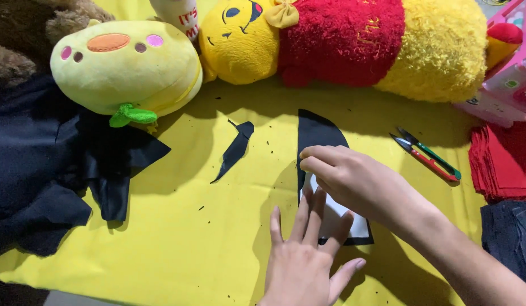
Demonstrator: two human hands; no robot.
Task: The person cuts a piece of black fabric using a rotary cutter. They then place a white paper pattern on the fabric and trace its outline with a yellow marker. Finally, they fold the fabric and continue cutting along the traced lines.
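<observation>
A half-round piece of black fabric [318,132] lies on the yellow cloth [178,226]. A white paper pattern [338,218] sits on its lower part. My left hand [308,249] lies flat, fingers spread, pressing on the white paper and fabric. My right hand [348,178] reaches in from the right, with its fingertips pinched at the left edge of the black piece near the paper's top. Whether the fingers grip the edge or only press it is unclear.
A black fabric scrap [236,148] lies to the left. Small thread snips [426,154] rest at the right. Black fabric [42,164] is heaped at left, red felt [501,161] at right. A yellow-green plush [124,65] and a yellow-and-red plush [353,39] lie at the back.
</observation>
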